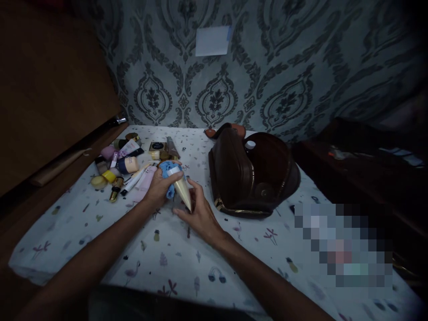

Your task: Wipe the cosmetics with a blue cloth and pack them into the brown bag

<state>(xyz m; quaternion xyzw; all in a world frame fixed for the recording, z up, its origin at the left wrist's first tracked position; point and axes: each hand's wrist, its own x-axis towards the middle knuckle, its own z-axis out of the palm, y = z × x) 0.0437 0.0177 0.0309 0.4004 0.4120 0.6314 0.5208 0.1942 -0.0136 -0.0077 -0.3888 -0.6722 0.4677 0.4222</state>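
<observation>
My left hand (pixel 158 185) grips a cream-coloured squeeze tube (pixel 182 191) with a white cap, together with a crumpled blue cloth (pixel 170 192). The cloth wraps about the capped end, and the tube's flat end tapers down to the right. Around that tapered end my right hand (pixel 202 216) is spread, thumb below and fingers above; whether it touches the tube is hard to see. Just left of my left hand lies a pink tube (pixel 146 183), beside a slim white tube (pixel 135 179).
Several cosmetics, among them a bottle with a dark blue band (pixel 129 165) and a yellow-lidded jar (pixel 109 176), cluster at left on the patterned sheet (pixel 160 249). An unzipped brown bag (pixel 230 174) stands at right with a white cap (pixel 250 145) inside. A blurred-out patch covers something lower right.
</observation>
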